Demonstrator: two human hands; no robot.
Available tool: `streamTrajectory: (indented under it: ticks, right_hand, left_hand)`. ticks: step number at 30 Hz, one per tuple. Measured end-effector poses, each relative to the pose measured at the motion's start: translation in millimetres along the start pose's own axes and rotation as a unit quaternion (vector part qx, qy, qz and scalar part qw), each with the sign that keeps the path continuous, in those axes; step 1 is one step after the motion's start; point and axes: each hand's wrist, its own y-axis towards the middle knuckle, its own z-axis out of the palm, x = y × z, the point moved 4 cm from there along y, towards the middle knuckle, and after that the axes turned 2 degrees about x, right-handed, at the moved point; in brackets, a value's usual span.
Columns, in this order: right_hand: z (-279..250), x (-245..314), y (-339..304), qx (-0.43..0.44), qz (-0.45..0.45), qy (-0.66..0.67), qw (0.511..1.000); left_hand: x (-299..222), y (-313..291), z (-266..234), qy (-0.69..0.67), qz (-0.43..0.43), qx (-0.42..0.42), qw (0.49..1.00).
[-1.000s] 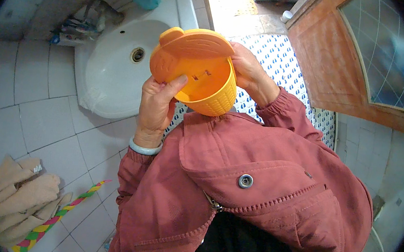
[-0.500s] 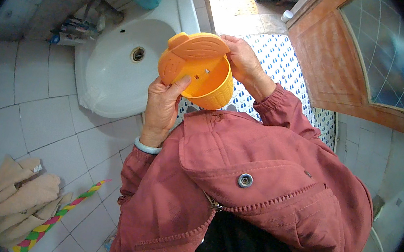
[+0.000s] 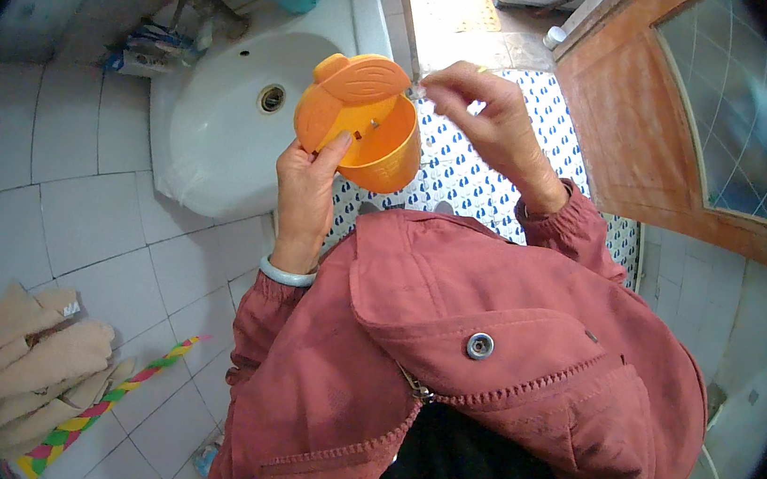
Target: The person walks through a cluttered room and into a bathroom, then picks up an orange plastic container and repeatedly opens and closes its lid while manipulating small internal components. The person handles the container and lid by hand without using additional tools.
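Right hand (image 3: 502,132) moving off the orange container (image 3: 377,149); container shifting left

Head view: Half a second earlier, the right hand was touching the container's right edge; it is now standing just beside that edge, apart from it. Its thumb and forefinger are curving toward each other; whether their tips are meeting cannot be told. The container is sitting slightly farther left, above the space between the sink (image 3: 214,149) and the patterned mat (image 3: 457,177).

Orientation: the long axis is running obliquely, from the rounded tab (image 3: 330,67) at upper left to the ribbed base at lower right. The tab is pointing forward and left, away from the wearer. The mouth is facing up toward the camera, exposing two small slots in the back plate (image 3: 364,81).

Support: the left hand (image 3: 307,188) is clamping the plate's lower left edge, its thumb pressing on the inner face. The container is lying forward and right of this hand, to the left of the right hand.
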Motion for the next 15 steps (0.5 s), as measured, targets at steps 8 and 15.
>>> streamTrajectory:
  ticks: [8,15]
  right_hand:
    - [36,33,6,0.211,-0.130,-0.306,0.919]
    - [52,25,6,0.281,-0.178,-0.324,0.886]
  left_hand:
    - [6,8,11,0.087,-0.007,0.010,0.996]
    - [14,7,14,0.164,0.007,0.013,0.986]
